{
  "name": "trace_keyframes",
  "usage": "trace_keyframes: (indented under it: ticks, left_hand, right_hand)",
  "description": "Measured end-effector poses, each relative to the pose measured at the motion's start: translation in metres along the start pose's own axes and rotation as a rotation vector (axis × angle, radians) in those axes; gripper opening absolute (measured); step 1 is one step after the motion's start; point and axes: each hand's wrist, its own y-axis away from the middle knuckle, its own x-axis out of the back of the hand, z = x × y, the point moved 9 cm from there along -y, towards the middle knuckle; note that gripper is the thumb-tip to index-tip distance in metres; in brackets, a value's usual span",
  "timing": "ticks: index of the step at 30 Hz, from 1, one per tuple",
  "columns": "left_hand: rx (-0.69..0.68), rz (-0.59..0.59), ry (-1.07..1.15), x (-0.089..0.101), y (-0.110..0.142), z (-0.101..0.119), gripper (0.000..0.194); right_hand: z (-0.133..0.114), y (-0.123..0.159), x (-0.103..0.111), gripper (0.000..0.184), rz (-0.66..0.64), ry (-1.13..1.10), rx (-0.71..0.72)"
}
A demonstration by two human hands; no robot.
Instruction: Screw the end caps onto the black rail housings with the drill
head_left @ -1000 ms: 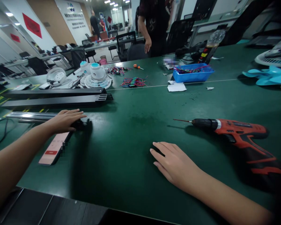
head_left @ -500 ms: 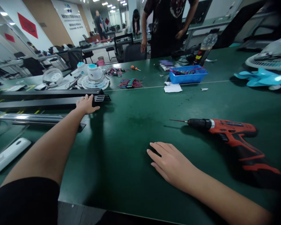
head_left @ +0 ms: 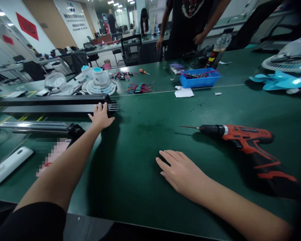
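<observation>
My left hand (head_left: 102, 117) lies over the front edge of a long dark-grey metal bar (head_left: 52, 109) with a slotted end, near that end. Its fingers are stretched across the bar and the thumb sticks out to the right, so it touches the bar without wrapping round it. Right behind lies a second black bar (head_left: 65, 99). My right hand (head_left: 178, 169) rests palm down on the green tabletop (head_left: 135, 160), fingers spread and holding nothing. A red and black cordless drill (head_left: 248, 134) lies on its side to the right, its thin bit pointing left.
Shiny metal strips (head_left: 37, 126) and a white elongated device (head_left: 11, 165) lie at the left. Farther back are a white fan part (head_left: 100, 82), wired circuit boards (head_left: 139, 88), a blue bin (head_left: 200, 80), a bottle (head_left: 219, 48) and turquoise fan blades (head_left: 281, 81). A person stands across the table.
My left hand has moved right, and the front bar has slid right with it. A black item and a blurred pinkish piece beside my forearm now show. My right hand stays in place.
</observation>
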Motion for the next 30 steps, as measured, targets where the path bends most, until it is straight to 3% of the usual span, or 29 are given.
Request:
trace_keyframes:
  ticks: [9,12,18,24,27,30]
  left_hand:
    - [-0.246,0.196,0.101,-0.002,0.076,0.092,0.098]
    - [-0.283,0.204,0.07,-0.002,0.104,0.127,0.094]
    - [-0.405,0.207,-0.031,0.012,0.16,0.192,0.085]
    - [-0.557,0.133,0.018,0.018,0.209,0.224,0.085]
    - [-0.599,0.098,0.072,0.021,0.225,0.228,0.086]
    - [-0.623,0.058,0.154,0.021,0.231,0.225,0.088]
  right_hand:
    - [0.006,-0.002,0.001,0.031,-0.045,-0.059,-0.021]
    - [0.017,-0.002,-0.001,0.03,-0.04,-0.084,-0.078]
    - [0.055,0.002,0.01,0.036,0.16,-0.047,-0.271]
    - [0.077,0.009,0.022,0.03,0.317,-0.026,-0.387]
    - [0.083,0.009,0.026,0.027,0.303,0.052,-0.413]
    - [0.081,0.004,0.022,0.031,0.243,0.06,-0.303]
